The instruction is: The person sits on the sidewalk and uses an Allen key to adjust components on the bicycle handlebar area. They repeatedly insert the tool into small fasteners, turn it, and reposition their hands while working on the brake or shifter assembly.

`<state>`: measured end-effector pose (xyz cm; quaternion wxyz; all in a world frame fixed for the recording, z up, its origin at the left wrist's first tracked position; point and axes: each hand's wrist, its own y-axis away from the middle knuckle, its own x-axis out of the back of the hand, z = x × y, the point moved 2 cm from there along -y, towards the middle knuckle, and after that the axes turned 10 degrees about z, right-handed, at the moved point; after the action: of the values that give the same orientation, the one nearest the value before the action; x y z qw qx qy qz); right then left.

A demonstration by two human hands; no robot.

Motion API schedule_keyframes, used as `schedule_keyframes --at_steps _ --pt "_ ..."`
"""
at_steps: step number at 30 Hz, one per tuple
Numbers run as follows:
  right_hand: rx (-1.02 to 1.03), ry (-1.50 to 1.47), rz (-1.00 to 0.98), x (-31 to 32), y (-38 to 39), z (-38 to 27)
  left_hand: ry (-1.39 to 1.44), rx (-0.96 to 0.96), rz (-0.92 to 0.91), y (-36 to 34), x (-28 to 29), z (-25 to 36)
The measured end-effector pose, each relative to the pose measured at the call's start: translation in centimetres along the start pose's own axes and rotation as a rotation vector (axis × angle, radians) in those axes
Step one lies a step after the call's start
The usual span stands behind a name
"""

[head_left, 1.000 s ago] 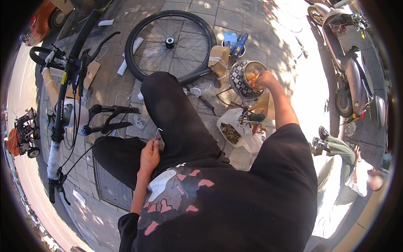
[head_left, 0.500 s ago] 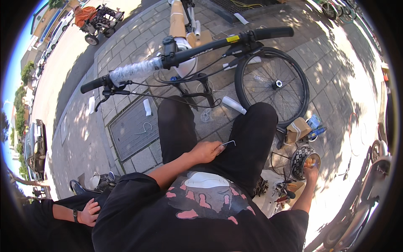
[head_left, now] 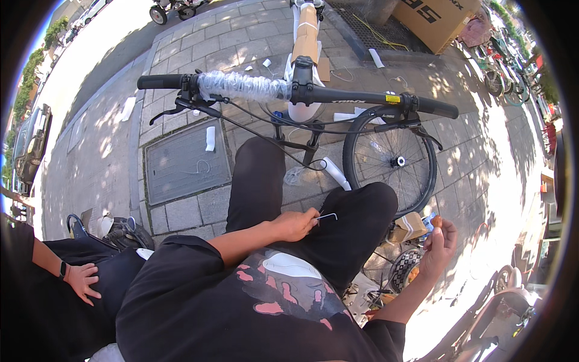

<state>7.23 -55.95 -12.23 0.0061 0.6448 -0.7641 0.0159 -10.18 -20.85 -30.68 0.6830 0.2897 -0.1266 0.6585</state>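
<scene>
My left hand (head_left: 292, 225) rests over my lap, its fingers closed on a bent L-shaped hex key (head_left: 329, 216). Out to the right, my right hand (head_left: 441, 248) is raised and pinches a small orange-brown morsel (head_left: 436, 222); what kind it is, I cannot tell. Below that hand stands a black-and-white checkered bowl (head_left: 399, 268) with orange pieces inside, partly covered by my forearm. In front of my knees is a bicycle handlebar (head_left: 356, 96), its left part wrapped in clear plastic. Neither hand touches it.
A spoked wheel (head_left: 432, 175) stands right of the fork (head_left: 313, 145). Cardboard covers the frame tube (head_left: 306, 30). Near my right knee sits a small cardboard box (head_left: 406, 228). Another person's hand (head_left: 83, 282) lies on dark clothing at left. A metal cover (head_left: 181, 172) is set in the paving.
My right hand has come up out of the checkered bowl with the orange-brown morsel. The handlebar appears more level as the view shifted. My left hand keeps the hex key.
</scene>
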Motion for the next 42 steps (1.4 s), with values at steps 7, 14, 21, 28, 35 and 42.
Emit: schedule_keyframes --at_steps 7,14,21,28,35,42 --pt "0.187 -0.873 -0.855 -19.6 9.6 -14.3 0.044 0.006 0.042 0.1 0.5 -0.1" --pt "0.150 -0.967 -1.176 -23.5 12.9 -17.7 0.030 0.031 0.062 0.8 1.2 -0.5" --pt "0.017 -1.051 -1.332 -28.4 15.0 -17.7 0.064 0.075 0.064 1.4 2.5 -0.9" --pt "-0.088 -1.445 -1.518 -33.6 18.7 -16.7 0.147 0.106 0.161 2.5 3.8 -2.3" --pt "-0.095 -1.575 -1.504 -34.5 20.8 -16.0 0.109 0.218 0.083 3.6 6.6 -0.1" --pt "-0.231 -1.120 -1.581 -30.3 18.8 -18.6 0.076 0.189 0.125 3.4 4.8 -1.8"
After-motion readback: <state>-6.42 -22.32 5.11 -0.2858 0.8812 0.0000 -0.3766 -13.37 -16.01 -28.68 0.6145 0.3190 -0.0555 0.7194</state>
